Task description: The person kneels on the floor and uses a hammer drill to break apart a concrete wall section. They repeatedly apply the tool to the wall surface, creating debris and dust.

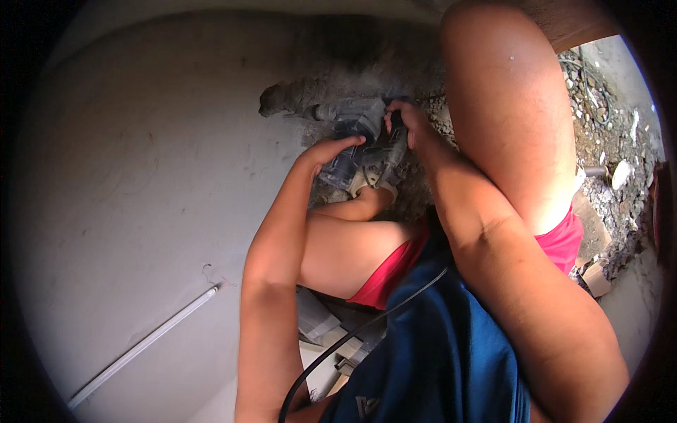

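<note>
A dusty grey and dark hammer drill (368,111) lies level at the foot of the wall, its nose turned left into a rough, broken-out groove (278,99) in the plaster. My right hand (407,121) is wrapped round the black rear handle. Against the tool's near side rests my left hand (331,151), thumb laid along the body and the other fingers hidden behind it. Dust blurs the tip of the tool, so whether it touches the masonry is unclear.
A grey wall (141,176) fills the left side, with a white conduit (144,345) and loose wires low on it. Stones and rubble (592,92) cover the ground at right, near wood offcuts (596,278). My bent knees flank the tool; a black cable (338,345) crosses my blue shirt.
</note>
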A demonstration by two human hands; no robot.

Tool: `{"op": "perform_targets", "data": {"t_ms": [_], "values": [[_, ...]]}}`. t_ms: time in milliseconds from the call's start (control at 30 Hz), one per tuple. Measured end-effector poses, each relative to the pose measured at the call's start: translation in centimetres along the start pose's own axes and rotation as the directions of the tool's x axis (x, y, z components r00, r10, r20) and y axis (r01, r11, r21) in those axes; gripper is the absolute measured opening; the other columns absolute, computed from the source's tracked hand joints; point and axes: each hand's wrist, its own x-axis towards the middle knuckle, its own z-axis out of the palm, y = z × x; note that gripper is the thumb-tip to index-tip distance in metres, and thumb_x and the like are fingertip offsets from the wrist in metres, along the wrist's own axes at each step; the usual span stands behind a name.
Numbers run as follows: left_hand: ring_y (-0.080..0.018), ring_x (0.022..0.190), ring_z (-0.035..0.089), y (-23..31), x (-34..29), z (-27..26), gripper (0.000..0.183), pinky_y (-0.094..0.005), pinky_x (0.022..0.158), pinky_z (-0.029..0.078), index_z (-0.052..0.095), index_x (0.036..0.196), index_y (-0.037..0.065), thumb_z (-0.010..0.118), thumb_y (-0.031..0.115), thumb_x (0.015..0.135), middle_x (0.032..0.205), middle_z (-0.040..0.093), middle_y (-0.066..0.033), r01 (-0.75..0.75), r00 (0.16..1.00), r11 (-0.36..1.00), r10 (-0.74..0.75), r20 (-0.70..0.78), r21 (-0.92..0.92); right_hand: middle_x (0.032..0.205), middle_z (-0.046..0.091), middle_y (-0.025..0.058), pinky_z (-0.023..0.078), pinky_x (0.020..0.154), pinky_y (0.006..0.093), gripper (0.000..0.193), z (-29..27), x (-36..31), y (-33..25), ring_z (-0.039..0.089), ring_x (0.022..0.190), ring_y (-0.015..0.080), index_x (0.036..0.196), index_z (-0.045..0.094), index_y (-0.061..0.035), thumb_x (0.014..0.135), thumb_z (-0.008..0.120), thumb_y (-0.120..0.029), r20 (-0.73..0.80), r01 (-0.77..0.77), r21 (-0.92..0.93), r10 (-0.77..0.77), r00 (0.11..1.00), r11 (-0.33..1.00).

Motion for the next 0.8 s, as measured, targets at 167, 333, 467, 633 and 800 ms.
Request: {"op": "perform_targets", "data": {"t_ms": [167, 333, 467, 633, 800], "values": [[-0.0263, 0.132, 0.053, -0.2, -0.2, -0.5, 0.098, -0.0356, 0.11, 0.04, 0.054, 0.147, 0.004, 0.079, 0.065, 0.075, 0.147, 0.055, -0.0162, -0.059, 0.998, 0.992, 0.058, -0.018, -0.109, 0.074, 0.064, 0.0079, 0.054, 0.053, 0.0313, 0.012, 2.7, -0.4, -1.7, 0.061, 0.057, 0.0193, 0.088, 0.063, -0.0034, 0.088, 0.064, -0.016, -0.131, -0.002, -0.056, -0.005, 0.991, 0.998], [-0.023, 0.126, 0.059, 2.1, -1.3, -0.5, 0.091, -0.0329, 0.105, 0.045, 0.056, 0.145, 0.004, 0.079, 0.062, 0.078, 0.142, 0.06, -0.0147, -0.024, 0.998, 0.995, 0.019, -0.057, -0.098, 0.075, 0.064, 0.0087, 0.053, 0.053, 0.0327, 0.013, 2.2, 0.4, -3.0, 0.06, 0.057, 0.0197, 0.088, 0.063, -0.0022, 0.089, 0.064, -0.016, -0.101, 0.013, -0.036, -0.016, 0.995, 0.999], [-0.0215, 0.119, 0.062, 0.5, -0.9, -2.2, 0.086, -0.0334, 0.101, 0.049, 0.056, 0.143, 0.002, 0.079, 0.057, 0.082, 0.135, 0.064, -0.0138, -0.091, 0.995, 0.981, 0.084, -0.051, -0.172, 0.071, 0.062, 0.0131, 0.051, 0.054, 0.0374, 0.014, 6.0, -1.6, -3.3, 0.059, 0.055, 0.0236, 0.086, 0.063, 0.0022, 0.087, 0.064, -0.012, -0.154, 0.059, -0.021, -0.061, 0.986, 0.998], [-0.0236, 0.122, 0.06, -2.2, -1.6, -2.7, 0.081, -0.0334, 0.103, 0.046, 0.059, 0.138, -0.003, 0.079, 0.053, 0.082, 0.134, 0.064, -0.0157, -0.18, 0.981, 0.93, 0.143, -0.135, -0.321, 0.07, 0.063, 0.0155, 0.048, 0.052, 0.0384, 0.015, 11.0, -4.6, -4.7, 0.059, 0.055, 0.0257, 0.079, 0.064, 0.0059, 0.084, 0.065, -0.008, -0.174, 0.096, -0.079, -0.108, 0.979, 0.992], [-0.0231, 0.114, 0.065, -1.4, -4.0, -1.9, 0.076, -0.0334, 0.098, 0.05, 0.062, 0.134, -0.002, 0.082, 0.048, 0.081, 0.125, 0.069, -0.0152, -0.199, 0.961, 0.944, 0.136, -0.241, -0.262, 0.071, 0.064, 0.0144, 0.049, 0.051, 0.0372, 0.015, 11.0, -6.2, -3.8, 0.059, 0.056, 0.0244, 0.081, 0.065, 0.0051, 0.085, 0.065, -0.01, -0.136, 0.173, -0.087, -0.184, 0.973, 0.981]]}}
